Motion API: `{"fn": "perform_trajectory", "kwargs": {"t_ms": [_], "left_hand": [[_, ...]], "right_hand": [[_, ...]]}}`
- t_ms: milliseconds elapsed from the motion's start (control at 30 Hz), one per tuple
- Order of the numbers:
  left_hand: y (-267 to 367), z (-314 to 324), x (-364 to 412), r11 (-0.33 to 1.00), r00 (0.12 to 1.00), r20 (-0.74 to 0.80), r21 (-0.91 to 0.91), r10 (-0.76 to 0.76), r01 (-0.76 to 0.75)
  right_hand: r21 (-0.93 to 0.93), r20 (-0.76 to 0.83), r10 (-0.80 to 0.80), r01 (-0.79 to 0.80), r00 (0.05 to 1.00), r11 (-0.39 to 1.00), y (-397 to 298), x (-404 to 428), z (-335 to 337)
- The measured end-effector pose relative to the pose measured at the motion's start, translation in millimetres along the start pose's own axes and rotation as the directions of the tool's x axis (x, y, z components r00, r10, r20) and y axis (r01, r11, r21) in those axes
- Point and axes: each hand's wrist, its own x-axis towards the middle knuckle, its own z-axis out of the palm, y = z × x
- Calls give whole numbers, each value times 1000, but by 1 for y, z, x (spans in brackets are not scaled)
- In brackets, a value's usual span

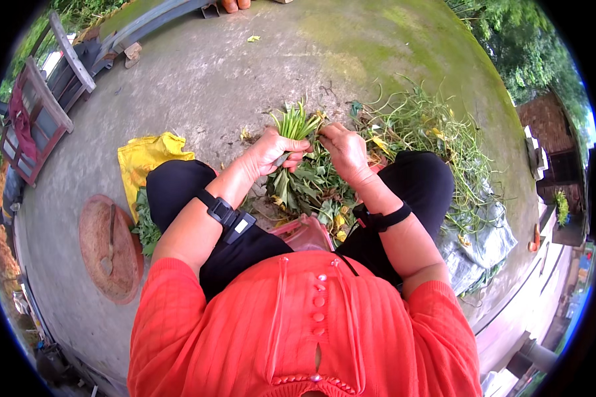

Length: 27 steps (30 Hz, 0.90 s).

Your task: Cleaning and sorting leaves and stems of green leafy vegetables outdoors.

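My left hand (278, 151) is closed around a bunch of leafy green stems (296, 121). The cut ends point up and away from me, and the dark green leaves hang below the fist. Close by on the right, my right hand (342, 149) has its thumb and fingers drawn together beside the stem ends. A yellowish scrap shows at those fingertips, but whether they grip it is too small to tell. Beneath both hands, a heap of loose leafy greens (323, 181) with some yellow leaves lies between my knees.
Tangled green vines (427, 116) spread at the right, partly over a silvery plastic sheet (482, 248). By my left knee lie a yellow sack (149, 154) and more greens (146, 223). A round reddish basin (97, 248) holds a long-handled tool. Pink plastic (308, 233) shows between my thighs.
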Motion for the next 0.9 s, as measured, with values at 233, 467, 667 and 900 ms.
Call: {"fn": "perform_trajectory", "kwargs": {"t_ms": [233,467,667,900], "left_hand": [[-5,43,-15,985,992,63,127,109,-117],[-8,8,-11,962,958,-95,43,272,-269],[-10,20,-13,938,936,-63,56,346,-343],[-28,49,7,917,918,-90,145,386,-372]], "right_hand": [[-191,-214,482,-520,850,832,51,15,4],[404,-747,617,-567,248,717,124,9,-117],[771,-471,867,-400,165,495,136,-30,-140],[932,227,606,-350,762,91,-16,-4,-30]]}}
